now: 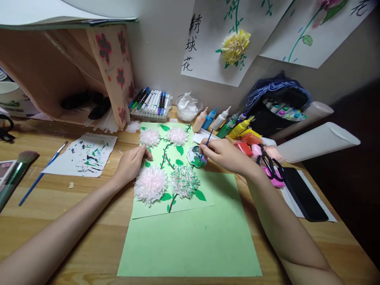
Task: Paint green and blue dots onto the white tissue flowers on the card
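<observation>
My right hand (218, 152) pinches a thin blue paintbrush (209, 136), its tip down in a small white palette (196, 157) smeared with green and purple paint. My left hand (137, 158), fingers curled, rests on the left edge of a light green sheet (190, 200). That sheet bears painted branches, green leaves and raised paper flowers: a pink one (151, 184) at lower left, a green-tipped one (185, 181) at lower right and two smaller pink ones above. A larger green sheet (192, 245) lies beneath.
Markers (151, 102), a bowl of white tissue (188, 107) and paint bottles (221, 118) line the back. Left are a paint-stained cloth (86, 154) and brushes (44, 172). Scissors (270, 164) and a black phone (303, 194) lie right.
</observation>
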The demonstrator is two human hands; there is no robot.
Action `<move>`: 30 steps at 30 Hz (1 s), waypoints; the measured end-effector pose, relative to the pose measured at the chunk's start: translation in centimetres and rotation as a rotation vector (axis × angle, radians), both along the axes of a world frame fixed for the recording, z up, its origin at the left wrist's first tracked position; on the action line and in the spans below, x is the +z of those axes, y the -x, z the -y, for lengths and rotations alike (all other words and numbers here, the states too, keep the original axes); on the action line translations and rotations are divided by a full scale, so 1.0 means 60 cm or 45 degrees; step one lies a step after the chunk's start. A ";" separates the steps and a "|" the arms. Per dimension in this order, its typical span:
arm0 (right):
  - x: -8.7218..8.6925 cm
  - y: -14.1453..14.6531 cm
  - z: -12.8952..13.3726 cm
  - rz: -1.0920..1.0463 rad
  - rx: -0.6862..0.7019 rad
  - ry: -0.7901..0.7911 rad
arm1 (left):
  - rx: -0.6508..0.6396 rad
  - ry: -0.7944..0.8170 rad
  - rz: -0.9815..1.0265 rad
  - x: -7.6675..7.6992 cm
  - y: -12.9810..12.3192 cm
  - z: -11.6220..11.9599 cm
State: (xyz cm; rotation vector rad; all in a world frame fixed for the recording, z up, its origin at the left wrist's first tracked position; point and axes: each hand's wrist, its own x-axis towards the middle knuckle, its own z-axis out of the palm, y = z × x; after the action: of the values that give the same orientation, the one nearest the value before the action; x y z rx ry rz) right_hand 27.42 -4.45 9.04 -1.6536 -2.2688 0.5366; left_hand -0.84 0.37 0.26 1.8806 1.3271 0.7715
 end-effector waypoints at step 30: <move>-0.013 0.078 0.056 -0.262 0.546 -0.492 | 0.001 0.020 0.047 -0.006 -0.006 0.002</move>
State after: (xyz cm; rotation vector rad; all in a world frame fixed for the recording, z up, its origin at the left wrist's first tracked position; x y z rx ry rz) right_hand 22.73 -7.82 8.24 -0.8950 -2.3848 0.3095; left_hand -0.46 0.23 -0.08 1.8452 1.3077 0.7903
